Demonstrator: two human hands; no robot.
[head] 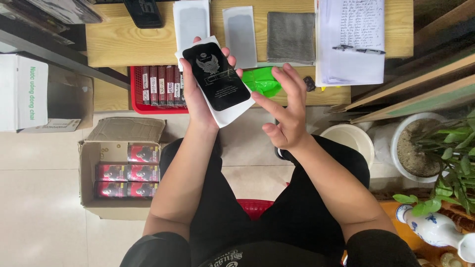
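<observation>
The screen protector (217, 76) is a black, glossy, phone-shaped sheet with rounded corners, bearing a pale winged emblem near its top and some small pale print lower down; it lies on a white backing card (230, 113) that sticks out past its lower edge. Both are held up in front of the person, above the lap and just short of the tabletop (118, 39), tilted a little to the left. The left hand (195, 96) is clamped on them from behind, thumb along the left edge and fingertips curling over the right edge. The right hand (287, 106) hovers just beside the card's right side with its fingers spread apart, holding nothing. On the wooden tabletop behind lie two clear film sheets (240, 34), a grey cloth (291, 37), a stack of written paper (351, 44) with a pen (358, 49) across it, and a dark device (144, 12) at the far edge. A crumpled green plastic bag (262, 81) sits right behind the two hands, partly hidden by them. A red basket (143, 91) with dark red boxes stands under the left hand. On the floor to the left is a cardboard box (121, 168) of red packets; to the right are a white bowl (349, 138) and a potted plant (445, 148).
</observation>
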